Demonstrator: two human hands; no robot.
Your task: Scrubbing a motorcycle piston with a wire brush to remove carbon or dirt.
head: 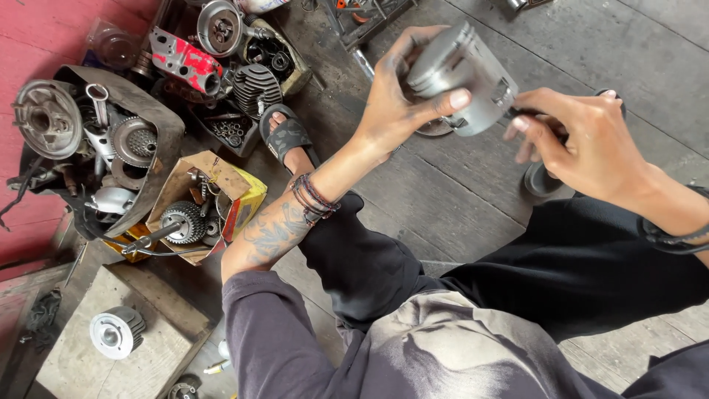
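Two bare hands meet above a dark plank floor [473, 199], both at work on one grey metal piston [464, 77]. Left hand [395, 100]: closed around the piston, thumb laid across its side and fingers wrapped behind its crown, so that the part is held in the air, tilted, well above the boards. Right hand [583, 144]: fingers pinched together on a small dark tool [521, 113] whose tip touches the piston's lower skirt; what kind of tool it is cannot be told, since the fingers are blurred. Left wrist: a stack of dark and red cord bracelets [314, 198]. Below the hands, the person's legs in black trousers [561, 273], with one foot in a grey slide sandal [284, 137] resting on the floor. At far left, a torn cardboard box [236, 188] holding toothed gears, just beside a dark curved cover heaped with engine parts. Near the top edge, a finned cylinder [256, 87] and a red-painted casing [185, 63]. At lower left, a round ribbed metal part [117, 332] standing on a pale block.
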